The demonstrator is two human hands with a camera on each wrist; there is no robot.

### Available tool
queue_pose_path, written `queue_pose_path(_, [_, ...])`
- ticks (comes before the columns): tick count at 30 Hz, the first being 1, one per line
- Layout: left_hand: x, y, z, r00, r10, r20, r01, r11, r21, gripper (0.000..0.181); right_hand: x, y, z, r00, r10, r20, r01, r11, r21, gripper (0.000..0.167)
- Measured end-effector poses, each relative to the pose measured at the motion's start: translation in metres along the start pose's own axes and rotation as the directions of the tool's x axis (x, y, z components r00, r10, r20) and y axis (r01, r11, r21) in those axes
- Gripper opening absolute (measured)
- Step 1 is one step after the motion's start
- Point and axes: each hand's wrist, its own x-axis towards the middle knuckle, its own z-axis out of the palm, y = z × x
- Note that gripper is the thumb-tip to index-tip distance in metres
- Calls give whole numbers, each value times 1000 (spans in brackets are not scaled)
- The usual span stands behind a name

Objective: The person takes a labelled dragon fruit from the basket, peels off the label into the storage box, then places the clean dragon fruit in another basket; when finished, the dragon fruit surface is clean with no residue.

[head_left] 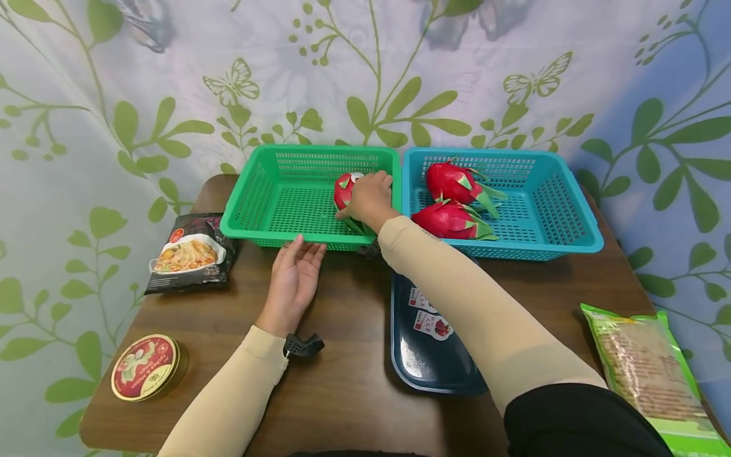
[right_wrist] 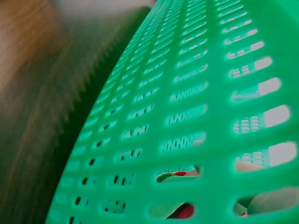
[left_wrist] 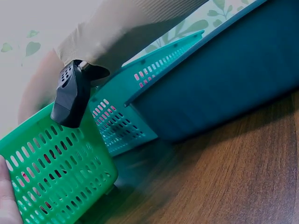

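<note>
My right hand reaches into the right end of the green basket and grips a red dragon fruit there. A white sticker shows on that fruit's top. My left hand is palm up at the basket's front rim, fingers loosely extended. In the left wrist view, part of the left hand lies against the perforated wall. Through the wall's slots in the right wrist view, bits of dragon fruit show. Two more dragon fruits lie in the blue basket to the right.
A dark blue tray with two stickers lies under my right forearm. At the left are a black noodle packet and a round tin. A green-edged food bag lies at the right. A patterned curtain hangs behind.
</note>
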Motion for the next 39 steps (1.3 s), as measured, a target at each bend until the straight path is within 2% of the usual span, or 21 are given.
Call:
queue_pose_path(3, [0,0,-1,1000,2,0,-2,1000,-1,17,0,2,2,1000,-14,20,12,996,83,106])
queue_pose_path(5, [0,-1,-1,1000,-4,-3,4,1000,-9,16,0,4,3,998,-32,50,23,985,172,110])
queue_pose_path(8, [-1,-1,0,1000,-8,-4,8,1000,-11,15,-2,8,6,993,-78,86,46,943,328,121])
queue_pose_path(10, [-1,-2,1,1000,-10,-5,9,1000,-9,15,-2,11,7,990,-109,94,61,909,413,120])
queue_pose_path(13, [-1,-3,2,1000,-10,-1,10,1000,0,15,-2,14,7,988,-149,49,108,873,475,109])
queue_pose_path(16, [-1,-4,3,1000,-12,3,12,1000,3,15,-3,16,3,982,-187,-29,175,834,523,101])
queue_pose_path(19, [-1,-6,3,1000,-16,2,16,1000,5,15,-9,19,-9,957,-263,-123,284,766,577,98])
queue_pose_path(22, [-2,-7,3,1000,-16,3,16,1000,6,14,-23,25,-31,903,-381,-196,418,679,604,98])
queue_pose_path(24, [-2,-7,3,1000,-15,8,15,1000,11,14,-38,32,-48,853,-471,-226,502,621,602,100])
queue_pose_path(25, [-2,-7,4,1000,-16,15,16,1000,13,14,-45,36,-55,821,-519,-239,546,589,596,101])
queue_pose_path(27, [-1,-5,4,999,-21,29,21,1000,19,13,-62,45,-66,740,-623,-251,629,511,585,101])
queue_pose_path(29, [-1,0,2,999,-28,34,27,999,33,11,-78,53,-69,626,-739,-251,711,408,572,100])
queue_pose_path(30, [-2,4,1,998,-38,40,35,997,64,7,-85,55,-68,557,-793,-246,746,349,567,98])
queue_pose_path(32, [-3,12,-3,999,-48,10,46,988,149,7,-98,57,-61,421,-881,-215,785,235,573,97])
queue_pose_path(34, [-4,20,-6,997,-74,-12,75,966,246,13,-107,56,-50,301,-938,-174,813,157,560,95])
queue_pose_path(35, [-4,23,-8,996,-92,-17,93,956,279,17,-112,55,-44,257,-955,-149,815,132,564,95])
queue_pose_path(36, [-4,25,-10,994,-106,-20,107,946,307,19,-116,53,-39,222,-967,-123,818,116,563,95])
queue_pose_path(37, [-3,27,-11,993,-115,-25,118,945,305,21,-119,51,-34,196,-976,-98,819,107,564,96])
queue_pose_path(39, [-1,28,-12,991,-137,4,130,952,277,21,-123,47,-25,162,-986,-48,821,108,560,95])
